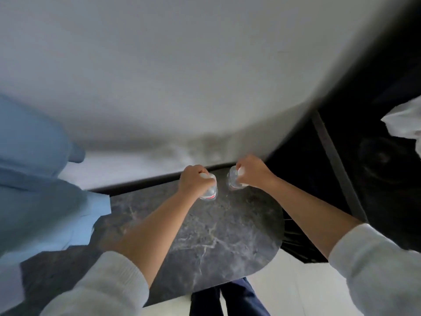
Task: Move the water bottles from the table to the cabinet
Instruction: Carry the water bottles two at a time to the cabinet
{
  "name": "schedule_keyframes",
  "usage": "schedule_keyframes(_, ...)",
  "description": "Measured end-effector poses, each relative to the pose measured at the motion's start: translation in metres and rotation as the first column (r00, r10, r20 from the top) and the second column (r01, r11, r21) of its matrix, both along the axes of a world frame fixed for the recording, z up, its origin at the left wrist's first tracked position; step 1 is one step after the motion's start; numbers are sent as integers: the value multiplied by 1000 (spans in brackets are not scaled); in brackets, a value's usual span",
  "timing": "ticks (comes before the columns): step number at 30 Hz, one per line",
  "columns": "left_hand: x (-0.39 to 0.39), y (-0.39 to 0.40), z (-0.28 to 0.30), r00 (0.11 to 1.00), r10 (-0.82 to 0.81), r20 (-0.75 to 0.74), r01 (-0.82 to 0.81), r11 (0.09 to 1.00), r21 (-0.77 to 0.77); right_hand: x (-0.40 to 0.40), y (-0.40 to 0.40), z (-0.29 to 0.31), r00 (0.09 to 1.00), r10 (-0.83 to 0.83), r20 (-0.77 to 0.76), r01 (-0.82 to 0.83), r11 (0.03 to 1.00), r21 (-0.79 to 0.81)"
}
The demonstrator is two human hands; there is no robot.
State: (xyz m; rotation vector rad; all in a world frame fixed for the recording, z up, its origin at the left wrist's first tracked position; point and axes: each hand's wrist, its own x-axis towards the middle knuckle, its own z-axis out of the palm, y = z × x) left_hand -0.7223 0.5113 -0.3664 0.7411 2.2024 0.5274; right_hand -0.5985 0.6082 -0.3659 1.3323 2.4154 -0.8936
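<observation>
Two clear plastic water bottles with white caps stand at the far edge of a dark marble table [211, 238]. My left hand [194, 182] grips the top of the left bottle [210, 193], whose red-and-white label shows below my fingers. My right hand [252, 171] grips the top of the right bottle [233, 179]. Both bottles look upright, and whether they still touch the tabletop cannot be told. The cabinet is not clearly in view.
A white wall [182, 76] rises right behind the table. Light blue cloth [41, 190] lies over the table's left side. A dark area with a dark post [337, 167] and something white [403, 124] lies to the right. Pale floor [296, 290] shows below the rounded table end.
</observation>
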Motion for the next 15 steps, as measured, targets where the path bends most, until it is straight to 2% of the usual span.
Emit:
schedule_keyframes(5, 3, 30, -37, 997, 63, 32, -62, 997, -43, -12, 22, -33, 996, 89, 15, -89, 996, -26)
schedule_keyframes(10, -1, 46, -59, 979, 193, 61, -192, 981, -22, -24, 31, -50, 992, 124, 5, -123, 992, -34)
schedule_keyframes(15, -3, 58, -75, 980, 190, 65, -190, 982, -16, -32, 39, -60, 988, 156, 5, -155, 987, -45)
